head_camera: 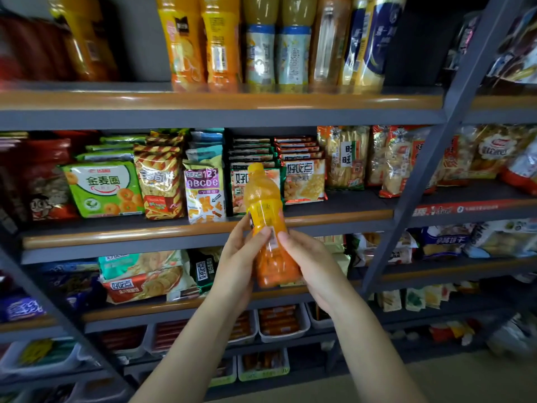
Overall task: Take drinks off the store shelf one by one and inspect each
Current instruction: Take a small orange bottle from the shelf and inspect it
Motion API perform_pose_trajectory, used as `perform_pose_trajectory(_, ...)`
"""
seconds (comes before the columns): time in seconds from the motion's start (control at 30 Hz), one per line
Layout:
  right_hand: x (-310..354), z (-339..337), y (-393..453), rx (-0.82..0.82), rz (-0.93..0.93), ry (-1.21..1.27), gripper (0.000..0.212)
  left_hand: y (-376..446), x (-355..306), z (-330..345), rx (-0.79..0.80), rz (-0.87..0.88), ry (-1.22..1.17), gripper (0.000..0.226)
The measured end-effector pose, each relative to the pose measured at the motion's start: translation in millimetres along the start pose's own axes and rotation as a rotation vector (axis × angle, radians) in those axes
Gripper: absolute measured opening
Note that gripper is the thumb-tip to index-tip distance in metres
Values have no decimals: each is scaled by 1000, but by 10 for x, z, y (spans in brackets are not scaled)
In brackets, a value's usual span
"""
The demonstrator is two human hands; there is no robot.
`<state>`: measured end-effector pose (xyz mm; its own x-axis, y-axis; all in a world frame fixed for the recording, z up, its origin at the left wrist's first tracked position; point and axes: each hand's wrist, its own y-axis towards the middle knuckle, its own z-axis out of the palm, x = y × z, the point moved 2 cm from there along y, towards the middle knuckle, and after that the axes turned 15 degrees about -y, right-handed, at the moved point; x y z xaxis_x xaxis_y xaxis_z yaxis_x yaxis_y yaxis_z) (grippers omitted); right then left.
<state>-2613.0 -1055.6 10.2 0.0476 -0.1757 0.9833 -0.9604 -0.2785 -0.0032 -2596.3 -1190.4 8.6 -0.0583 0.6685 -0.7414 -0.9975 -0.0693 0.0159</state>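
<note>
1. Both hands hold one orange bottle (268, 225), upright and tilted slightly, out in front of the snack shelves, cap up. The left hand (239, 263) curls round its left side with the thumb on the label; the right hand (309, 266) wraps its lower right side.
2. Risk, as I judge it: the grip sits low, so turning the bottle to read the label could let it slip and fall to the floor.
3. Risk: putting it back could knock over neighbours on the crowded top shelf (220, 100).
4. Count: one bottle in hand; about eight bottles show on the top shelf, their tops cut off by the frame.
</note>
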Motion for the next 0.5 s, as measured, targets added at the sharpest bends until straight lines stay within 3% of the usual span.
perform_pose_trajectory(0.13,249,241,10,-2,-75,-70,37,-101,-386,-77,62,50,68,40)
perform_pose_trajectory(0.3,943,565,189,-16,-293,-140,26,-53,-1229,-121,232,179,219,29)
perform_pose_trajectory(0.5,1881,1042,553,79,-486,-110,25,191,-2283,-124,295,318,252,39)
